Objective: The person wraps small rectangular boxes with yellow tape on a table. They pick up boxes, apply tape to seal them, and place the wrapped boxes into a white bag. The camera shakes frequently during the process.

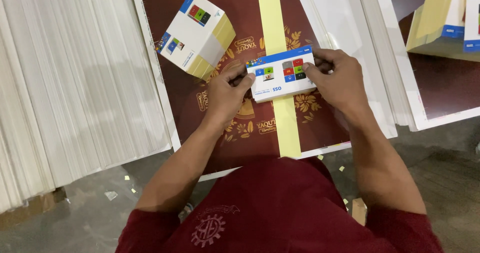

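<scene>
As I look down over my red shirt (270, 208), both hands are on a small stack of cards (282, 77), white with a blue band along the far edge and little coloured squares on the face. Left hand (227, 94) grips the stack's left end, fingers curled in, thumb and fingertips pinching the edge. Right hand (337, 80) grips the right end the same way, fingers wrapped over the far corner. Stack held level, just above a dark maroon printed sheet (235, 128) with gold leaf ornament; whether it touches the sheet I cannot tell. A pale yellow strip (287, 128) runs straight down the sheet, toward me and away, and the stack sits square across it. Up and to the left, well apart from my hands, a thicker bundle (196, 35) of the same cards lies tilted on the sheet, yellowish edges showing, a white band around its middle. Far left: a big pile of white sheets (75, 83), edges fanned. Right of the maroon sheet, more white sheets (370, 48) stacked, and at the top right corner further bundles (450, 18) on another maroon sheet. Floor (445, 153) is grey concrete, with small yellow paper scraps (342, 169) scattered near me.
</scene>
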